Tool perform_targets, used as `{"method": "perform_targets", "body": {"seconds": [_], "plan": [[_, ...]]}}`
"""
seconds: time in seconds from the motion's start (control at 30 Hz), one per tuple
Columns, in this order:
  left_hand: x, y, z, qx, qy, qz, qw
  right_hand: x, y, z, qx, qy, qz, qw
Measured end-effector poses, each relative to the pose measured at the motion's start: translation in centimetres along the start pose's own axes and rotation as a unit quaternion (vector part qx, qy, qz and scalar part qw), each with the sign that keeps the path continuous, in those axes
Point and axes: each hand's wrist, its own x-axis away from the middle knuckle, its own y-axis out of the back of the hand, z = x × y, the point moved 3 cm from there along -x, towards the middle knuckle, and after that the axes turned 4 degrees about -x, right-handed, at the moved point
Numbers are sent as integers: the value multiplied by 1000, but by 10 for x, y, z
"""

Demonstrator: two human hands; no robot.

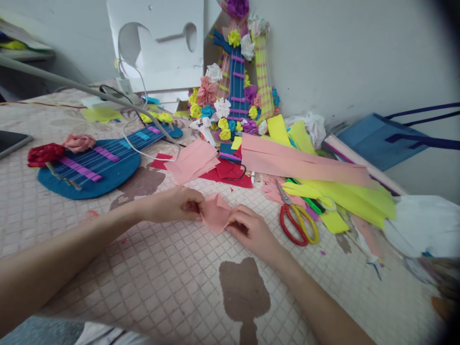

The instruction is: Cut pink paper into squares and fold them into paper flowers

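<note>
A small pink paper piece (216, 214) is held between both hands over the quilted table cover (151, 268). My left hand (176, 205) pinches its left edge with closed fingers. My right hand (251, 230) grips its right side, fingers curled round the fold. The paper looks partly folded or crumpled. A stack of pink paper squares (192, 162) lies just beyond the hands.
Red-and-yellow scissors (297, 221) lie right of my right hand. Long pink strips (298, 165) and yellow strips (345, 194) spread to the right. A blue felt guitar (97, 160) with paper roses lies at left. Upright flower-decorated guitars (237, 81) lean on the wall. A glue gun (204, 128) sits behind.
</note>
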Motion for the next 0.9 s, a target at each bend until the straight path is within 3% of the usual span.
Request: {"method": "perform_targets", "body": {"seconds": [0.17,0.37,0.53,0.67,0.8,0.9], "plan": [[-2,-4,-7,-51,10,-39,998,-5,-7,4,34,-57,-30,997],[-2,-17,-14,-99,2,-99,990,-6,-13,4,56,-60,-52,995],[-2,-23,-15,-89,12,-116,989,-7,-16,9,76,-74,-68,992],[0,-20,-16,-59,-3,-91,994,-8,-14,12,53,-67,-60,995],[2,-16,-18,-55,-43,-17,997,-6,-5,12,-4,-43,21,999],[3,-12,-19,-87,-49,8,995,-3,0,10,-44,-22,68,997]]}}
